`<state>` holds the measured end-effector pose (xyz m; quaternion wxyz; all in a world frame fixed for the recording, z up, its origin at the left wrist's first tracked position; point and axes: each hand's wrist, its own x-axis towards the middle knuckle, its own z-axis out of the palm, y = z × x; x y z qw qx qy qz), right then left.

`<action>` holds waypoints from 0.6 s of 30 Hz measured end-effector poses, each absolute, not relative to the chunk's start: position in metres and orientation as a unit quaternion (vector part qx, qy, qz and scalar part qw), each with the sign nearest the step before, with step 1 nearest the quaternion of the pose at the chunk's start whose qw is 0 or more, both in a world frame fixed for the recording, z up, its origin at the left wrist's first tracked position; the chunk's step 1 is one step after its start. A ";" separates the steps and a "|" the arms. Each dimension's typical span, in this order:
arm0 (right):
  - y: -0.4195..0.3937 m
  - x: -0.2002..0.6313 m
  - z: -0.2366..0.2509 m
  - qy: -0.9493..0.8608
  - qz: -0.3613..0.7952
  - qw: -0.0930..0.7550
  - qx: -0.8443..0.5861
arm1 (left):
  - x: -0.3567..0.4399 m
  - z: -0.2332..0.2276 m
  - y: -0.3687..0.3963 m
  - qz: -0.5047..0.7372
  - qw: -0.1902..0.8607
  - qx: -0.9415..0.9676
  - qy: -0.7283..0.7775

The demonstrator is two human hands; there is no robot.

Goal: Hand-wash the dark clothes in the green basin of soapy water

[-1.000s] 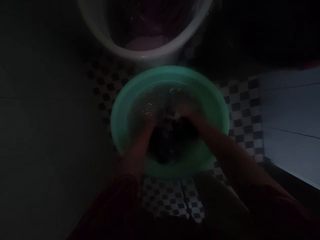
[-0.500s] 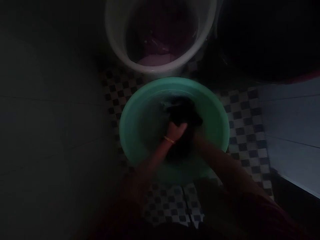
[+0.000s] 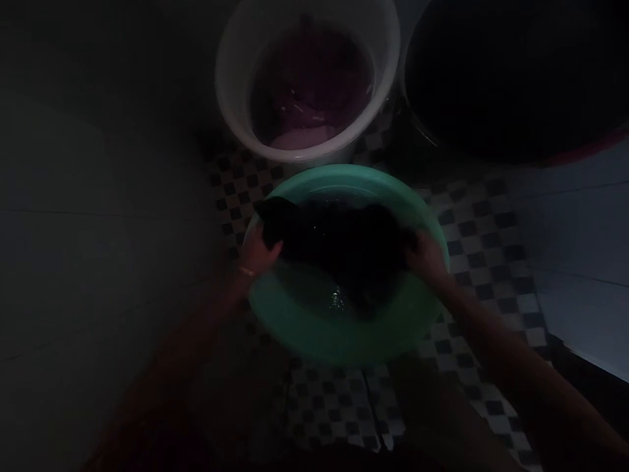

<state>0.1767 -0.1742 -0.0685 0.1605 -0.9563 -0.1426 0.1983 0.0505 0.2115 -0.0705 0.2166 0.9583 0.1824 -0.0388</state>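
- Two hands are showing in the head view, spread wide apart over a green basin (image 3: 339, 341) that is sitting on a checkered floor (image 3: 339, 406).
- Left hand (image 3: 258, 252) is gripping the left end of a dark cloth (image 3: 344, 242), fingers closed on it at the basin's left rim; a thin gold bangle (image 3: 246, 271) is circling that wrist.
- Right hand (image 3: 427, 257) is clutching the right end of the same cloth, close to the basin's right rim.
- Between the two hands the cloth is stretching across the basin, its middle sagging down toward the water (image 3: 337, 298), which is glinting in the near part of the basin.
- Just beyond the basin's far rim a white bucket (image 3: 230, 111) is standing, with purplish laundry (image 3: 304, 137) lying inside it.
- To the far right a large dark tub (image 3: 491, 85) is sitting beside the bucket; its inside is too dim to make out.
- At the right edge pale wall tiles (image 3: 580, 249) are catching some light, while the left side is lying in deep shadow.
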 end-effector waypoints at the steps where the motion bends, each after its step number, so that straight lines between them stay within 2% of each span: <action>1: -0.176 0.176 -0.065 -0.148 0.211 0.152 -0.954 | 0.035 -0.065 0.221 -0.056 0.195 0.965 0.163; 3: -0.170 0.175 -0.059 -0.191 0.243 0.154 -0.938 | 0.012 -0.061 0.231 -0.127 0.190 0.968 0.104; 5: -0.149 0.178 -0.059 -0.236 0.258 0.181 -0.919 | 0.002 -0.066 0.230 -0.225 0.237 0.942 0.078; 8: -0.104 0.185 -0.072 -0.238 0.264 0.173 -0.918 | 0.013 -0.086 0.209 -0.311 0.297 0.891 0.147; 12: -0.064 0.173 -0.105 -0.252 0.393 0.054 -0.883 | 0.032 -0.117 0.144 -0.325 0.280 0.857 0.286; 15: -0.065 0.148 -0.129 -0.298 0.414 -0.003 -0.860 | 0.028 -0.138 0.092 -0.327 0.198 0.892 0.242; 18: -0.075 0.139 -0.151 -0.278 0.433 0.016 -0.857 | 0.027 -0.159 0.075 -0.334 0.196 0.907 0.165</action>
